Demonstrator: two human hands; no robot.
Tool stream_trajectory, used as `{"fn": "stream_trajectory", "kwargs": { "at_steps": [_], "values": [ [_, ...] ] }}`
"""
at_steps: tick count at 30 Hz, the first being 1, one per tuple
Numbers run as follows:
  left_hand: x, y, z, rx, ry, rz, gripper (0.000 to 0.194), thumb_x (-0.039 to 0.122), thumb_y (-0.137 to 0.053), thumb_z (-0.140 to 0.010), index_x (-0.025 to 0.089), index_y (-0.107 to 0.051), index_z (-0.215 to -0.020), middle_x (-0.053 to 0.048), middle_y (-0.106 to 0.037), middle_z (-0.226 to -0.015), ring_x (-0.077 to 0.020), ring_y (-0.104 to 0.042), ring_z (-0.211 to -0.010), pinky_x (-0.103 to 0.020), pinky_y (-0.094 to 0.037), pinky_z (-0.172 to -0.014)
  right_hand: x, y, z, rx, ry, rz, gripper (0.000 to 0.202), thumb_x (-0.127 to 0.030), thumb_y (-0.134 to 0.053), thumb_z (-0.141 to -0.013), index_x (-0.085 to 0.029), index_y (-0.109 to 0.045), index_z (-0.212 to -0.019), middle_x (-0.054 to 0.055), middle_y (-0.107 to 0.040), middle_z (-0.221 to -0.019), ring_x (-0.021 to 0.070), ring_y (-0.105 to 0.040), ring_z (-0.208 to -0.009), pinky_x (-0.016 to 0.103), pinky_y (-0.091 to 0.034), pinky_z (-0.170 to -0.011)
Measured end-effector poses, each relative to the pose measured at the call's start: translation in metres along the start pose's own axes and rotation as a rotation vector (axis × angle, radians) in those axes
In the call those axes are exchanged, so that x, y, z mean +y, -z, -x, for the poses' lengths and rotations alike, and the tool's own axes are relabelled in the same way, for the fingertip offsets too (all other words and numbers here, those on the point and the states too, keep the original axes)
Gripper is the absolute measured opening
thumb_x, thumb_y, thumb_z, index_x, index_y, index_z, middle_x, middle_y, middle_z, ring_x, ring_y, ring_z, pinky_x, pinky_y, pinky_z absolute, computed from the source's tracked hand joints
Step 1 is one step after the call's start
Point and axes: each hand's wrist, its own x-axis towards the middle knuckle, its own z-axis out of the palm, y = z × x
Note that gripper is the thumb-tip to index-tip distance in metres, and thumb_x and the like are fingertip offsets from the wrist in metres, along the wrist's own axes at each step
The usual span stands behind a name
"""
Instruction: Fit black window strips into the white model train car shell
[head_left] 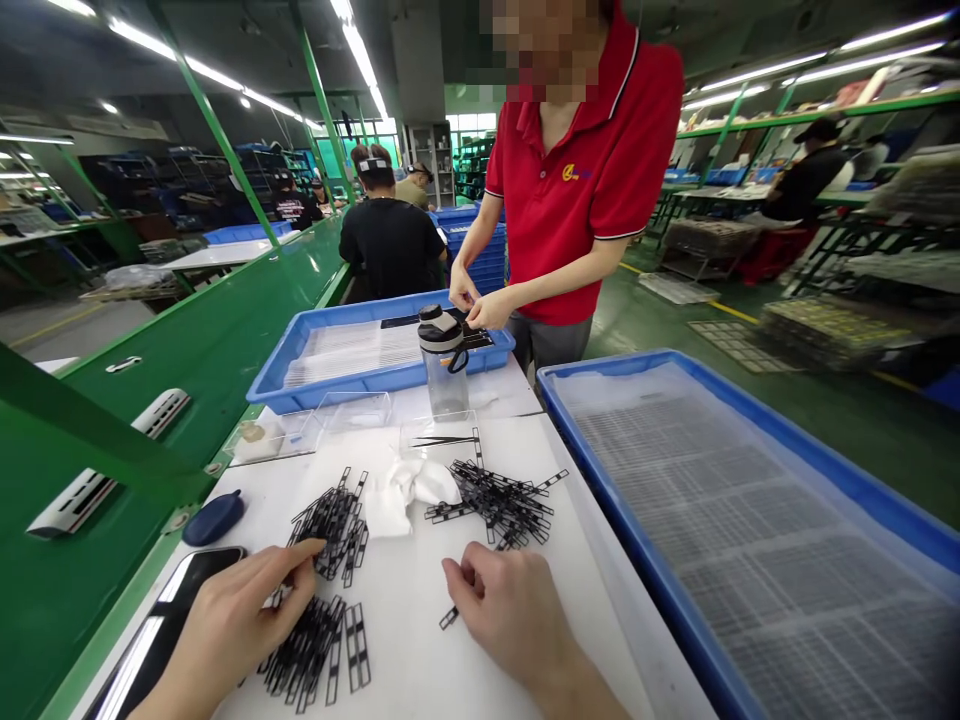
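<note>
Along our left runs a green partition (292, 290), and in front of us stretches a white worktable (420, 650). A blue plastic tray (600, 367) lined with translucent sheeting stands on our right. Across from us, a co-worker in a red polo shirt (585, 190) has both hands over a second blue tray (345, 390) at the table's far end. By our left wrist lies a glossy black slab (191, 590).

Our left hand (247, 605) is half curled, its index fingertip at the upper left pile (330, 525) of black strip frames; we cannot tell whether it pinches one. Our right hand (514, 600) is loosely curled below the right pile (506, 500). Nearer us sits the lower left pile (307, 650). A clear water bottle (446, 380) stands beyond, then a crumpled white cloth (409, 490) between the upper piles and a dark blue oval case (214, 518). Smallest, a single strip frame (448, 618) pokes out beside our right thumb; whether it is gripped, we cannot tell.
</note>
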Motion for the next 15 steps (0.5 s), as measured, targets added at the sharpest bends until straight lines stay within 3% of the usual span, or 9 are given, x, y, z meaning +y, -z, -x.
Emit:
{"fn": "stream_trajectory", "kwargs": {
  "at_steps": [3, 8, 15],
  "values": [
    [0.0029, 0.0019, -0.0028, -0.020, -0.003, -0.008, 0.019, 0.026, -0.062, -0.101, 0.024, -0.071, -0.118, 0.003, -0.073, -0.077, -0.0124, -0.069, -0.061, -0.022, -0.054, -0.063, -0.0008, -0.0001, -0.0012, 0.060, -0.011, -0.010, 0.038, -0.027, -0.058, -0.098, -0.020, -0.050, -0.061, -0.005, -0.055, -0.046, 0.0092, -0.041, -0.038, 0.029, -0.019, -0.049],
    [0.0043, 0.0030, -0.0054, -0.048, -0.021, -0.031, 0.019, 0.037, -0.060, -0.104, 0.025, -0.071, -0.115, 0.001, -0.076, -0.084, -0.0145, -0.072, -0.067, -0.023, -0.055, -0.065, -0.0020, -0.0001, -0.0034, 0.166, 0.000, -0.038, 0.040, -0.027, -0.055, -0.098, -0.020, -0.048, -0.060, -0.005, -0.050, -0.043, 0.0084, -0.034, -0.036, 0.029, -0.018, -0.048],
    [-0.0034, 0.0047, -0.0057, -0.067, -0.095, -0.063, 0.019, 0.035, -0.058, -0.104, 0.027, -0.069, -0.117, 0.001, -0.077, -0.088, -0.0151, -0.076, -0.072, -0.022, -0.056, -0.069, -0.0020, 0.0000, -0.0055, 0.362, 0.015, -0.127, 0.038, -0.026, -0.052, -0.103, -0.022, -0.049, -0.065, -0.006, -0.047, -0.047, 0.0092, -0.039, -0.038, 0.027, -0.026, -0.046]
  ]
}}
